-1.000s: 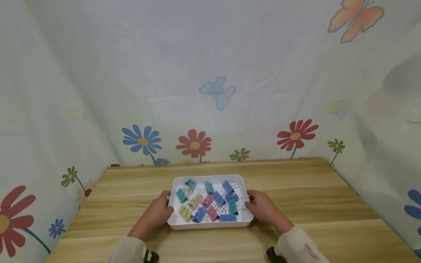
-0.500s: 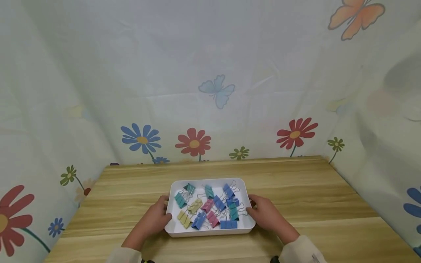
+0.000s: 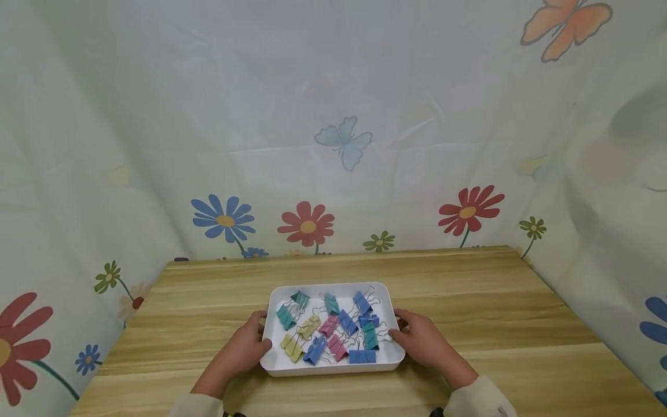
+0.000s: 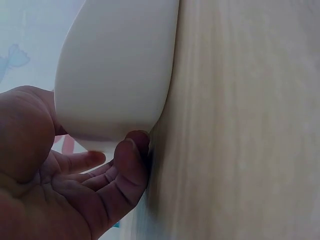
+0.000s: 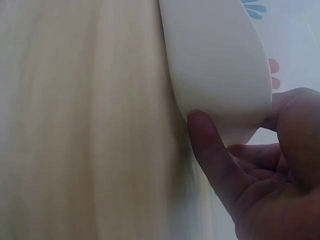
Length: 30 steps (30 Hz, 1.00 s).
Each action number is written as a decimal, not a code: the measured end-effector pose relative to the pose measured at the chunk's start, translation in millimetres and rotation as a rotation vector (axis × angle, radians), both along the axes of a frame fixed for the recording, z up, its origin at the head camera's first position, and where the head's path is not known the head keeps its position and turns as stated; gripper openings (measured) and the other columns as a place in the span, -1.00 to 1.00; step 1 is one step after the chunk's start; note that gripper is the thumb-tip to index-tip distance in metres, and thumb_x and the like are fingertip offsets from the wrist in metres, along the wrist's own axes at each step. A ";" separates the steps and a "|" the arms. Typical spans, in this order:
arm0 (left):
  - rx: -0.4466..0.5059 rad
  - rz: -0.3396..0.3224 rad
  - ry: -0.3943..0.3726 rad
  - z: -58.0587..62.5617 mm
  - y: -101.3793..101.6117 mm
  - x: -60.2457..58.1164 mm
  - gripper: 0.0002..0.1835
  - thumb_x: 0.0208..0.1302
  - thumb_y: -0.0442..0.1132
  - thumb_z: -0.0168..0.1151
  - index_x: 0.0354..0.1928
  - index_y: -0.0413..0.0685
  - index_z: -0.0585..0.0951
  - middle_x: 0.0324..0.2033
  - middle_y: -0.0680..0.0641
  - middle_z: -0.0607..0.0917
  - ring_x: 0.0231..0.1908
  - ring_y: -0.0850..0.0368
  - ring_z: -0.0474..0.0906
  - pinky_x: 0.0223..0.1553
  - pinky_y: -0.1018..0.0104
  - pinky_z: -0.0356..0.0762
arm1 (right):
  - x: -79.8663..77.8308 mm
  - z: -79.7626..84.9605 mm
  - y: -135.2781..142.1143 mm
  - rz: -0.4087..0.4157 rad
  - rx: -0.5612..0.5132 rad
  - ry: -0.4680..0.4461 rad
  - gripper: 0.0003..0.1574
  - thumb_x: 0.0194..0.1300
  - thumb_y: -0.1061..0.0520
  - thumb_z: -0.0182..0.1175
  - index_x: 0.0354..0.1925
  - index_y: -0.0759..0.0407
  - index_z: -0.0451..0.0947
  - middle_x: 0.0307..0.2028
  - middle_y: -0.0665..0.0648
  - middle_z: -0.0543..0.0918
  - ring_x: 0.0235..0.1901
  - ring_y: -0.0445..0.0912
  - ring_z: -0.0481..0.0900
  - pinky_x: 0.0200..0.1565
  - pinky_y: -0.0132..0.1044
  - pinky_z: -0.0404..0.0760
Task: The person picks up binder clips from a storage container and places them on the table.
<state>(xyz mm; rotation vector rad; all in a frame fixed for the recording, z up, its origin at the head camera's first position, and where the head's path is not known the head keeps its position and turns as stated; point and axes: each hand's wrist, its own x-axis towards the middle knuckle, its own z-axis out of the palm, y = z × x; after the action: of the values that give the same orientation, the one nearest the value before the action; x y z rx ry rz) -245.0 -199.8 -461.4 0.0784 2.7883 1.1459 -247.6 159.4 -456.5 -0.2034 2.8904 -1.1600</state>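
A shallow white tray (image 3: 333, 370) sits on the wooden table, with several binder clips scattered in it. They include teal clips (image 3: 285, 318), yellow clips (image 3: 292, 348), pink clips (image 3: 337, 347) and blue clips (image 3: 362, 356), with wire handles at various angles. My left hand (image 3: 244, 348) grips the tray's left end, thumb by the near corner. At the opposite end my right hand (image 3: 424, 341) holds on in the same way. Both wrist views show fingers curled against the tray's white outer wall (image 4: 115, 65), close to the tabletop.
The wood-grain table (image 3: 469, 289) extends around the tray on all sides. A pale curtain (image 3: 260, 104) printed with flowers and butterflies hangs behind it and along both sides.
Both hands have drawn the tray slightly toward the body, with the clips inside it. Over the last half second, tray and hands have stayed nearly still.
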 end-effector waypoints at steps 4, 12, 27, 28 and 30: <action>0.005 0.000 -0.001 -2.4 -0.7 0.1 -0.32 0.13 -0.37 0.15 0.33 -0.33 0.22 -0.13 -0.23 0.62 -0.19 0.03 0.59 -0.18 0.11 0.59 | 1.0 -0.4 1.7 0.003 -0.006 -0.019 -0.37 0.21 0.16 0.28 0.22 0.33 0.44 -0.31 0.07 0.66 -0.39 -0.19 0.56 -0.35 -0.32 0.52; 0.011 0.006 0.000 -2.0 -0.5 0.8 -0.32 0.13 -0.37 0.15 0.33 -0.32 0.23 -0.13 -0.22 0.62 -0.19 0.04 0.59 -0.17 0.10 0.58 | 3.8 7.1 7.7 -0.017 -0.052 -0.040 -0.31 0.23 0.12 0.28 0.31 0.19 0.37 -0.19 0.11 0.65 -0.38 -0.16 0.56 -0.41 -0.31 0.54; 0.029 0.003 -0.001 -5.0 -2.0 -0.7 -0.31 0.14 -0.37 0.16 0.34 -0.31 0.22 -0.11 -0.23 0.62 -0.16 0.02 0.60 -0.16 0.10 0.59 | 4.0 17.0 13.2 -0.004 -0.066 0.036 -0.36 0.20 0.09 0.32 0.26 -0.01 0.43 0.19 0.11 0.54 0.16 0.05 0.48 0.05 -0.07 0.58; 0.026 0.002 -0.002 -5.2 -2.1 -1.0 -0.31 0.14 -0.37 0.16 0.35 -0.31 0.22 -0.11 -0.22 0.62 -0.16 0.02 0.60 -0.16 0.10 0.59 | 4.0 17.6 13.1 0.000 -0.079 0.039 -0.36 0.20 0.10 0.32 0.25 0.00 0.43 0.21 0.11 0.53 0.17 0.05 0.47 0.06 -0.07 0.58; 0.023 0.003 -0.006 -5.5 -2.1 -1.4 -0.31 0.15 -0.36 0.16 0.35 -0.30 0.22 -0.10 -0.22 0.62 -0.15 0.03 0.60 -0.15 0.10 0.59 | 4.4 18.6 13.0 0.011 -0.110 0.045 -0.37 0.19 0.12 0.33 0.23 0.00 0.45 0.22 0.10 0.52 0.18 0.06 0.47 0.08 -0.06 0.57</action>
<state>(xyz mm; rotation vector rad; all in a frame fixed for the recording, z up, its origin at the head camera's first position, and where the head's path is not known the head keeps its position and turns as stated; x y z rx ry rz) -246.4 -201.8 -466.9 0.0735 2.7715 1.1768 -243.2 172.4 -437.9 -0.2507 2.8611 -1.3305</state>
